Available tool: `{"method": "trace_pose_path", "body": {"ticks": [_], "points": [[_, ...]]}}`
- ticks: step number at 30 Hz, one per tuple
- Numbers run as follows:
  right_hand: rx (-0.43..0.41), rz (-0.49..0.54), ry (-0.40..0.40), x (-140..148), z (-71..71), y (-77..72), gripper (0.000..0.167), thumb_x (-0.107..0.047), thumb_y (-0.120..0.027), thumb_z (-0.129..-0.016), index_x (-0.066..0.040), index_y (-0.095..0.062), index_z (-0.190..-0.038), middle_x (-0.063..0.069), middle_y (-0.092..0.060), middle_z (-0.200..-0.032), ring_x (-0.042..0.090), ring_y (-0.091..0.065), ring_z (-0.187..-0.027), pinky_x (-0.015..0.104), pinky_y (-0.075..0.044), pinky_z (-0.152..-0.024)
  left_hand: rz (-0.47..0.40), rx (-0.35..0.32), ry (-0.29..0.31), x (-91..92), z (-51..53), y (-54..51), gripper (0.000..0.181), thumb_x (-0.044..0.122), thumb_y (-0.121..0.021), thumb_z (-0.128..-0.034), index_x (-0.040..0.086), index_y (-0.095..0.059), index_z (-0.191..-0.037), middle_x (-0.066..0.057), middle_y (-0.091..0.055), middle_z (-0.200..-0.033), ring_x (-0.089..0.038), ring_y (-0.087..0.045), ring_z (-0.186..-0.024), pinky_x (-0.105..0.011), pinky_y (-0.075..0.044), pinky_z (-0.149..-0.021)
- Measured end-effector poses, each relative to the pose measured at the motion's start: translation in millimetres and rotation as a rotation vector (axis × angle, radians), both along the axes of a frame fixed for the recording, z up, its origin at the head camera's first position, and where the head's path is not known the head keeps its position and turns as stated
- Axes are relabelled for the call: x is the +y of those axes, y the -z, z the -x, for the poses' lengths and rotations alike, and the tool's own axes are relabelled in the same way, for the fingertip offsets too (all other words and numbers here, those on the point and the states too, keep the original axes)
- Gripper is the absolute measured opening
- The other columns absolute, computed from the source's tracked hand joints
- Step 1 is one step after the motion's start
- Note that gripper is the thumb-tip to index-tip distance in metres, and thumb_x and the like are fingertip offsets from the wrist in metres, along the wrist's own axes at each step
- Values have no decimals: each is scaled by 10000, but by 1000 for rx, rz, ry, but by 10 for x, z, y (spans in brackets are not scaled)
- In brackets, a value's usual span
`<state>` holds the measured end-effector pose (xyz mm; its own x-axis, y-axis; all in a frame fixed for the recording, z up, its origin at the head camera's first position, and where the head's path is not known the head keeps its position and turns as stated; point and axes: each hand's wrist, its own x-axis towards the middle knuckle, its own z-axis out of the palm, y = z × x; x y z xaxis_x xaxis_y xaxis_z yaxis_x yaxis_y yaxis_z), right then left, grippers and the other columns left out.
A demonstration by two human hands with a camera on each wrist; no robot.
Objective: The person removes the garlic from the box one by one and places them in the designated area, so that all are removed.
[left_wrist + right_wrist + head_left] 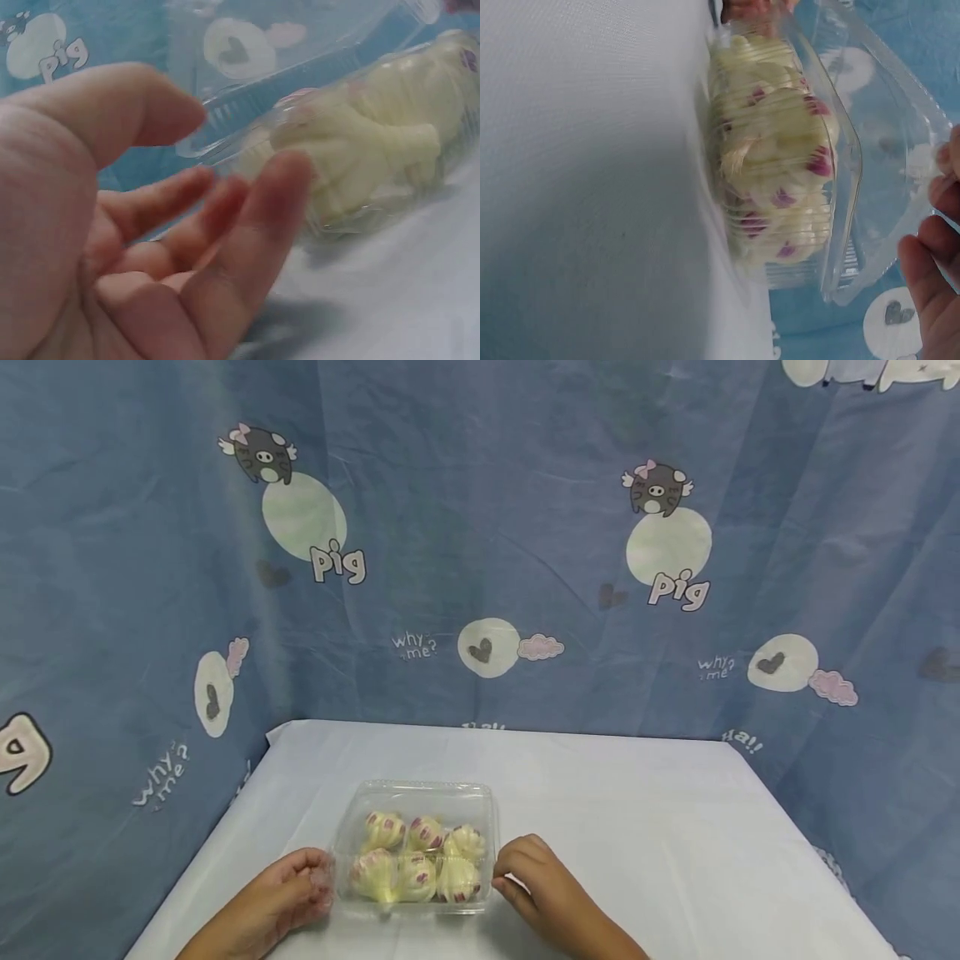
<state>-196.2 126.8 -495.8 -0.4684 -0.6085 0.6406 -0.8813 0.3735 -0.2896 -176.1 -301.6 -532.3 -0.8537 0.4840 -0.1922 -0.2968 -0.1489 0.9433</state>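
Note:
A clear plastic clamshell box (416, 795) stands on the white table. Inside it sit several pale yellow garlic bulbs (417, 872) with purple patches, in two rows. The lid (892, 142) is raised at an angle over the base. My left hand (281, 897) is at the box's left side, fingers loosely bent and thumb apart; the left wrist view shows no grip on the plastic. At the right side, my right hand (543, 889) pinches the lid's edge between thumb and fingers.
A white cloth (615, 802) covers the table. Behind and around it hangs a blue curtain (480, 527) printed with cartoon pigs and words. The table's far edge meets this curtain.

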Motion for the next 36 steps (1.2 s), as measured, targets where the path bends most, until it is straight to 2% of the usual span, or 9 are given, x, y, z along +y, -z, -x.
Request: {"method": "trace_pose_path", "body": {"ticks": [5,7,10,13,19,24,27,31,36], "points": [[-40,58,28,-26,8,-13,229,-53,-743,-945,-237,-614,-992,-119,-604,-1074,67,-554,-1043,262,-502,-906,75,39,-159,68,-9,-42,300,173,-507,-1115,280,-458,-1391,27,-589,-1187,-131,-654,-1000,-362,-601,-913],[-76,86,44,-33,12,-22,197,-76,-711,-978,-241,-606,-997,-104,-601,-1090,68,-560,-1055,273,-517,-901,107,36,-185,108,-9,-67,439,181,-540,-1103,236,-376,-1507,18,-579,-1217,-141,-648,-1002,-362,-600,-893],[-113,147,47,-48,39,-54,166,-75,-668,-1007,-229,-609,-1004,-81,-607,-1085,81,-578,-1048,290,-535,-891,134,28,-180,161,-8,-100,686,192,-569,-1093,105,-170,-1644,5,-556,-1219,-123,-633,-977,-340,-594,-864],[-134,212,38,-66,100,-104,163,-49,-648,-1006,-210,-617,-1006,-59,-623,-1065,98,-601,-1033,308,-544,-894,134,44,-151,190,-6,-121,815,180,-579,-1086,-1,-30,-1661,-11,-525,-1199,-99,-610,-933,-315,-584,-830],[-224,337,12,-104,279,-212,176,21,-562,-1018,-145,-618,-1042,-2,-623,-1099,150,-617,-1070,319,-536,-975,120,102,-126,208,2,-114,799,123,-557,-1087,-48,-17,-1651,-37,-511,-1193,-92,-597,-882,-286,-583,-800],[-393,460,-40,-141,414,-258,201,10,-419,-1082,-54,-595,-1155,85,-597,-1179,149,-593,-1187,293,-485,-1085,110,73,-133,208,17,-95,826,87,-576,-1061,-17,-19,-1662,-43,-503,-1191,-102,-590,-883,-282,-584,-805],[-481,532,-97,-168,513,-264,251,-99,-355,-1133,24,-557,-1218,115,-576,-1229,168,-566,-1267,271,-427,-1155,110,66,-128,205,17,-90,831,80,-572,-1060,-12,-10,-1665,-44,-499,-1189,-99,-589,-880,-282,-584,-810],[-605,653,-213,-206,680,-260,450,-285,-317,-1165,120,-484,-1266,156,-536,-1258,218,-538,-1282,288,-414,-1179,109,86,-119,200,9,-96,834,74,-567,-1063,-32,8,-1658,-44,-502,-1184,-94,-591,-875,-278,-584,-807],[-714,769,-342,-231,846,-219,493,-330,-313,-1164,113,-455,-1326,102,-540,-1258,207,-528,-1243,337,-425,-1172,120,86,-138,213,9,-118,836,72,-577,-1057,-29,-7,-1660,-46,-501,-1175,-98,-586,-870,-278,-582,-799]]}}
